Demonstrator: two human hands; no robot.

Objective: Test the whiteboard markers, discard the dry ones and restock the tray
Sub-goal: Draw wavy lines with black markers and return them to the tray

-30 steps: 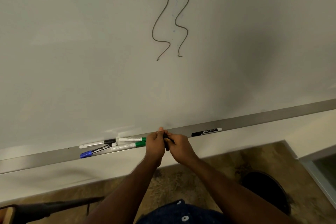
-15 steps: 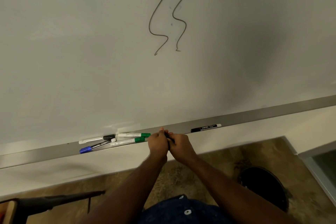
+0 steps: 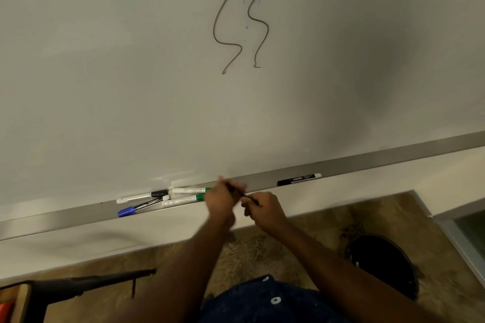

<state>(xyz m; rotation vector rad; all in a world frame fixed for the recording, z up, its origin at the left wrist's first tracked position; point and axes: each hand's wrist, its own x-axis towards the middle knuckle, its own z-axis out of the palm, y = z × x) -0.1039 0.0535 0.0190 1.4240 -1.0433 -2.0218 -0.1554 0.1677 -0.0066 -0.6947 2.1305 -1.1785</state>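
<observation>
**Held item.** Slim dark marker (image 3: 245,194), tilted, in front of the tray near its middle. The left hand (image 3: 221,199) is curled round its far-left end and the right hand (image 3: 266,210) pinches its near-right end. Both grips are closed tight on the barrel. The left hand is motion-blurred, so I cannot tell where each finger sits or whether a cap is on.

**Tray.** Long grey metal ledge (image 3: 380,158) along the lower edge of the whiteboard (image 3: 105,73), rising toward the right.

**Tray contents, left cluster**, just left of the left hand:
- White-barrelled marker with a black cap (image 3: 143,196), farthest left, against the board.
- Dark-barrelled marker with a blue cap (image 3: 139,208), on the near edge, cap pointing left, lying at an angle to the others.
- White marker with a green end (image 3: 193,189), far side, its green end at the left hand.
- Second white marker with a green end (image 3: 183,200), near side, just beside the first.

**Tray contents, right.** Black marker with a white end and white lettering (image 3: 299,179), lying alone, well apart from the cluster.

**Board marks.** Two wavy dark lines (image 3: 214,31), side by side, upper middle.

**Surroundings.** Black round bin (image 3: 380,262) on mottled brown floor (image 3: 328,217), near right. Dark chair frame (image 3: 86,283), near left.
</observation>
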